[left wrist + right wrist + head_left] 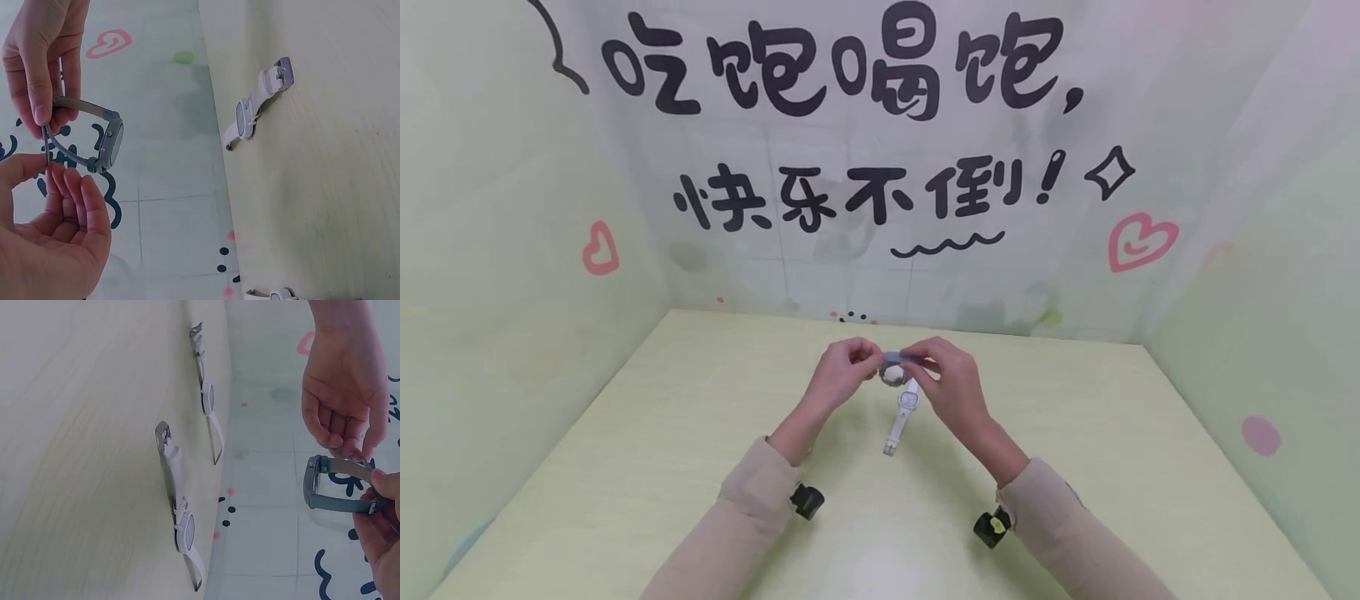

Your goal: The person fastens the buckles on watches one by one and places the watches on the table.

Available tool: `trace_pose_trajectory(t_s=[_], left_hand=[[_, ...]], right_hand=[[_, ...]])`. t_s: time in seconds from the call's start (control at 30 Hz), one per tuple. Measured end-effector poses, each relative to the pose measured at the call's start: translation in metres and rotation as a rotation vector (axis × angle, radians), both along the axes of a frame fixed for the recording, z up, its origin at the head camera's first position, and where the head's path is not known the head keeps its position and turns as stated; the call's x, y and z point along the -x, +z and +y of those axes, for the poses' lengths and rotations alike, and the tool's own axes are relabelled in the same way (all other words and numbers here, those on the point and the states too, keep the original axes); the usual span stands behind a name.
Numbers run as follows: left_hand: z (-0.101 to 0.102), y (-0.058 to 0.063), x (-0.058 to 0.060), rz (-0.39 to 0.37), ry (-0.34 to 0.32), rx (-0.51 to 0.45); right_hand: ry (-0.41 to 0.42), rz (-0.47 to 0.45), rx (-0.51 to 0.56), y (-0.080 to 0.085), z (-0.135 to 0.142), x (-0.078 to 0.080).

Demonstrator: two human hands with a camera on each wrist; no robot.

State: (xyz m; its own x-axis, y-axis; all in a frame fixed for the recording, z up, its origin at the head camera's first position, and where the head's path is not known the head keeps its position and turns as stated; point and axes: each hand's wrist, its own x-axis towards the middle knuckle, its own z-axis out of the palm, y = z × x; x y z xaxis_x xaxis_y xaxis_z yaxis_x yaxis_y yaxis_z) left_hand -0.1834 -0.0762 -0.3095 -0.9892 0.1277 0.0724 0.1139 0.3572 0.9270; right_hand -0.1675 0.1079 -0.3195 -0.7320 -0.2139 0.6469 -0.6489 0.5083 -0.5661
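Observation:
A grey-blue wristwatch [894,375] is held up above the table, its strap bent into a loop with the dial facing away from the fingers. My left hand [841,375] pinches the tip of the strap [47,145] between thumb and index finger. From the other side, my right hand [957,387] grips the strap near its buckle end with thumb and fingers, which partly hide the buckle. Below the hands, a white wristwatch [908,400] lies on the table with its strap stretched out.
A second white wristwatch [209,399] lies further left on the table, mostly hidden behind my left hand in the head view. The pale wooden table [880,517] meets a printed backdrop [850,275] behind, with side walls left and right.

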Motion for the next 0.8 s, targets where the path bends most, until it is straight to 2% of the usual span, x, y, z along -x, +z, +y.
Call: trace_pose_trajectory(t_s=[0.2, 0.43, 0.63, 0.8], left_hand=[[-0.005, 0.001, -0.003, 0.060, -0.053, 0.043], [-0.007, -0.004, -0.002, 0.044, -0.129, 0.031], [-0.006, -0.004, -0.003, 0.086, -0.138, 0.027], [-0.004, -0.003, -0.003, 0.099, -0.136, 0.005]], right_hand=[[0.023, -0.034, 0.115, 0.002, 0.004, 0.001], [0.036, -0.182, 0.256, 0.004, 0.006, 0.003], [0.013, -0.266, 0.294, 0.007, 0.005, 0.001], [0.021, -0.283, 0.323, 0.026, 0.003, -0.012]])
